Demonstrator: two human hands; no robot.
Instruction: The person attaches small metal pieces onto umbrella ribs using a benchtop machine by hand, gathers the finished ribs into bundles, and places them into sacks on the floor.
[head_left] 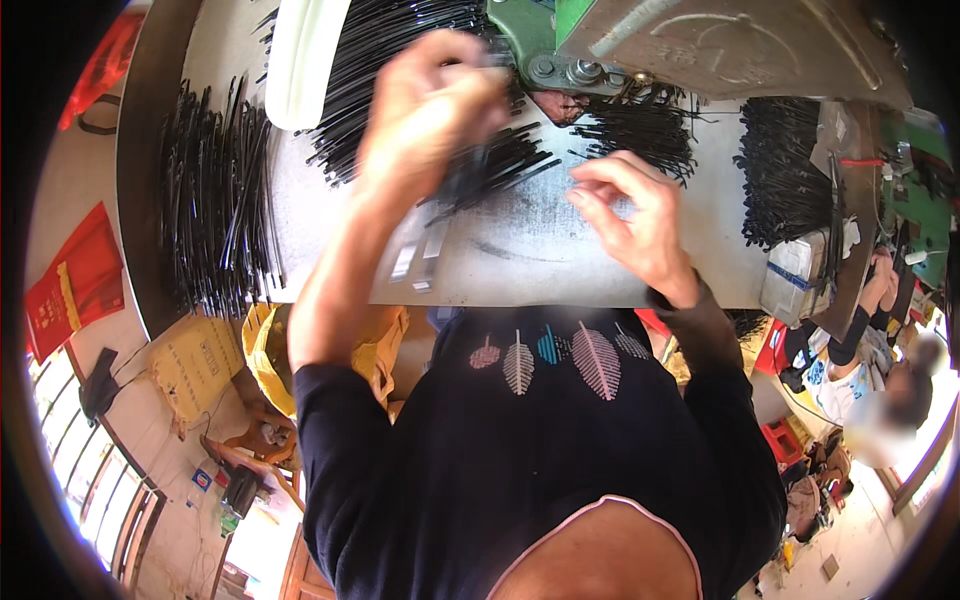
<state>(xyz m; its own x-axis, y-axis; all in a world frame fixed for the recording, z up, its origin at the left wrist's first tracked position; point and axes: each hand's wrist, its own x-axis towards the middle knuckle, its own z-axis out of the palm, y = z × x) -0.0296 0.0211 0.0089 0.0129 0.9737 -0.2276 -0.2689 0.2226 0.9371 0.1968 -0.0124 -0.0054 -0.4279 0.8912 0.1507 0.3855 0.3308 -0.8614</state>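
My left hand (430,120), smeared by motion, is raised over a large pile of thin black strips (375,70) on the metal worktable (560,255). Its fingers look bent, and the blur hides whether anything is between them. Dark strips (490,170) fan out just below that hand, partly blurred. My right hand (640,215) hovers near the table's front, fingers curved and the thumb a little apart from them, with nothing visible in between. Just beyond its fingertips lies a smaller bunch of black strips (640,135), beside the base of a green machine (570,65).
More black strips lie in a left stack (220,200) and a right stack (785,170). A white curved plastic piece (303,65) rests at the back left. The machine's metal housing (740,45) overhangs the back right. A taped box (795,280) stands at the right edge. Another person (890,390) is at far right.
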